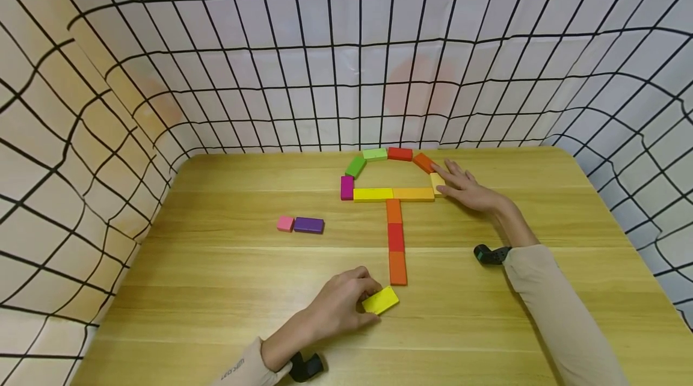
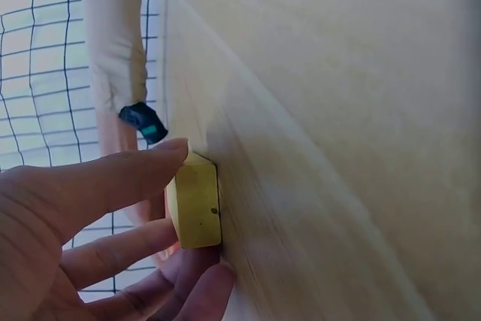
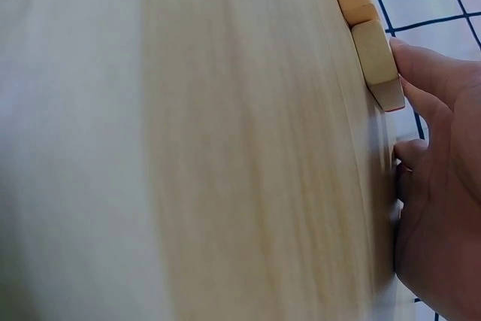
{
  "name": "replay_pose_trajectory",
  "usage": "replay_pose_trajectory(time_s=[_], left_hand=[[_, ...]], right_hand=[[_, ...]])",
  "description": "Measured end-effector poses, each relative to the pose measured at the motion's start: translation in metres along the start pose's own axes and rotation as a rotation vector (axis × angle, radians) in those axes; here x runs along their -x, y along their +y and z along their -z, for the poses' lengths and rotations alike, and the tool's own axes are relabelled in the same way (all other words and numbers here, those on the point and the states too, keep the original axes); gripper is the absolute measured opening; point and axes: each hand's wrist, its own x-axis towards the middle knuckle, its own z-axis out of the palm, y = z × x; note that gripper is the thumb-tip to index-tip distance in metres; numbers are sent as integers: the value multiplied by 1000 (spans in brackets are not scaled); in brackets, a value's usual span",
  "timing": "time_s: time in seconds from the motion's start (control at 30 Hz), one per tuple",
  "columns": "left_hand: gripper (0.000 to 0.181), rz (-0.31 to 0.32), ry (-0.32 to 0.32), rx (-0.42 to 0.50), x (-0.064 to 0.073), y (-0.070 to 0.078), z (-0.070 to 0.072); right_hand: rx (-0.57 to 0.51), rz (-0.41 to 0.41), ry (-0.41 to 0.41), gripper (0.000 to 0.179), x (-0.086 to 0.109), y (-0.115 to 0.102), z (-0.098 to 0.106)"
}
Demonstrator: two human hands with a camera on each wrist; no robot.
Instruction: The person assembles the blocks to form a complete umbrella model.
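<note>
My left hand (image 1: 342,300) pinches a yellow block (image 1: 381,300) between thumb and fingers, just below the lower end of a column of orange and red blocks (image 1: 396,238). In the left wrist view the yellow block (image 2: 198,204) sits at or very near the wood surface. At the arch's right end, my right hand (image 1: 471,189) lies with fingers extended, its thumb and fingers at a pale yellow block (image 1: 437,183). The right wrist view shows the thumb at that pale block (image 3: 376,54), which adjoins an orange-yellow one. Fingers partly cover the pale block from above.
Green, red, orange and magenta blocks (image 1: 347,187) form an arch above a yellow bar (image 1: 373,195) and an orange-yellow bar (image 1: 414,194). A pink block (image 1: 285,223) and a purple block (image 1: 309,225) lie to the left. Black-gridded cloth (image 1: 325,61) walls the wooden table (image 1: 216,290).
</note>
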Motion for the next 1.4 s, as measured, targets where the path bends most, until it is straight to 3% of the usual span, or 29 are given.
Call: replay_pose_trajectory(time_s=[0.23,0.4,0.6,0.9,1.13,1.4], left_hand=[[50,19,-40,105,2,-7,2],[56,-78,-81,150,2,-17,6],[45,-172,-78,155,1,-23,3],[44,-160,-122,237,-1,-28,4],[43,-180,-115,215,-3,-27,3],[43,-157,-114,206,-5,-27,2]], right_hand=[[-10,-13,7,68,1,0,-1],[-20,20,7,68,0,1,-1],[-18,7,6,68,0,0,-1],[-33,21,12,69,1,1,0],[-14,-14,2,69,0,-1,0],[32,-48,-9,67,-1,-2,0]])
